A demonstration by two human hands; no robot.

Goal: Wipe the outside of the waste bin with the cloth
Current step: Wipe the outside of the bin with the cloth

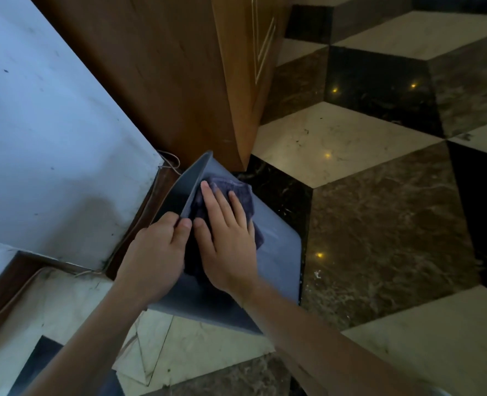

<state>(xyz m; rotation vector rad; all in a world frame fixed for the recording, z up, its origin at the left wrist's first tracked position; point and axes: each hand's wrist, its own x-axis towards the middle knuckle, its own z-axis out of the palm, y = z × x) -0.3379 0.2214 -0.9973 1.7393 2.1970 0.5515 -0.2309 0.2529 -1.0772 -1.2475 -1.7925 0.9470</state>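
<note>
The grey bin (276, 252) is tilted on the tiled floor (379, 224), just beside a wooden cabinet (179, 81) and a white cloth-covered surface (51, 124). The left hand (153, 252) grips the bin's rim, thumb on the outside and fingers curled over the edge. The right hand (225, 247) lies flat, fingers straight and spread, pressing the dark cloth (242, 195) against the bin's outer wall (the cloth bunches under the palm and shows past the fingertips). No writing or label can be read on the bin. A thin cord (169, 161) loops at the corner of the white surface, near the bin's rim.
</note>
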